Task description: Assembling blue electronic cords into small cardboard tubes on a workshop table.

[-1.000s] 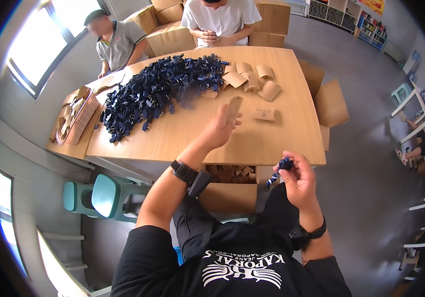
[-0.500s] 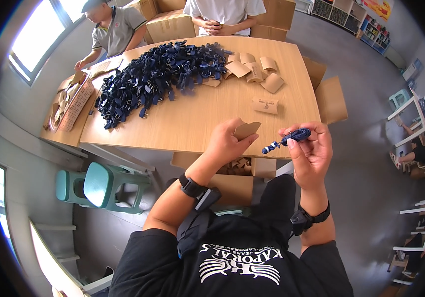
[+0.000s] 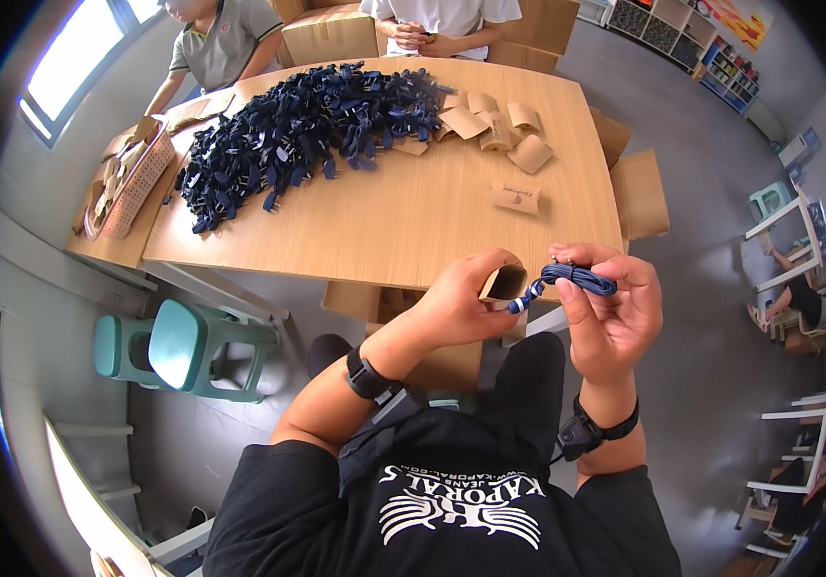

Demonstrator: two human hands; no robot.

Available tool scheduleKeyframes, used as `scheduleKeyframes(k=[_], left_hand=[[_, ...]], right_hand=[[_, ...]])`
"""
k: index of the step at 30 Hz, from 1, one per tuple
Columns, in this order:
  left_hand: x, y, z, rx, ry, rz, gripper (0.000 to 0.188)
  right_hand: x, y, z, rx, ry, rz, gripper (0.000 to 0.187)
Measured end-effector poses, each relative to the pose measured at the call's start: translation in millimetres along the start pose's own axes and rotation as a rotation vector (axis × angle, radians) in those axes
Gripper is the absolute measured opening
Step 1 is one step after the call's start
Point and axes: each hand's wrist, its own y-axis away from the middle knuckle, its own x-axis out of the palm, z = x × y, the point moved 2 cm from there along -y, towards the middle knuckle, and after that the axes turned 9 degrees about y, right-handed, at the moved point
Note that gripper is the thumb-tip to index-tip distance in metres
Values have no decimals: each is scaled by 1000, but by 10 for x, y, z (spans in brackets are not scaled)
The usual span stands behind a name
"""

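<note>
One coiled dark blue cord bundle point(image 3: 578, 280) sits in the right hand point(image 3: 617, 306), pinched between the thumb and the fingertips. Its long axis runs almost level, from just above nine o'clock to just below three. From its nine o'clock end, a short tail point(image 3: 519, 304) with white bands droops toward eight o'clock, close by the left thumb.

At nine o'clock from the coil, the left hand point(image 3: 466, 298) curls its fingers and thumb around a kraft pillow box point(image 3: 505, 282), its open mouth turned up toward the cord. The tail crosses the box's near corner in view; whether they touch, I cannot tell. The right hand is the nearer to the coil, the left to the tail's tip.

Farther out on the wooden table point(image 3: 403, 236), a lone pillow box point(image 3: 516, 198) lies toward eleven o'clock, a cluster of kraft boxes point(image 3: 530, 153) beyond it, and a heap of small dark blue items point(image 3: 307, 135) toward ten.
</note>
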Motion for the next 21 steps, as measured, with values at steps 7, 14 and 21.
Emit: scheduleKeyframes(k=[7, 14, 21], left_hand=[[24, 15, -72, -141, 15, 33, 35], [35, 5, -83, -57, 0, -9, 35], [-15, 40, -138, 9, -54, 2, 40]], right_hand=[[54, 40, 29, -28, 12, -77, 29], [95, 107, -4, -30, 53, -56, 29], [27, 145, -48, -4, 49, -83, 28]])
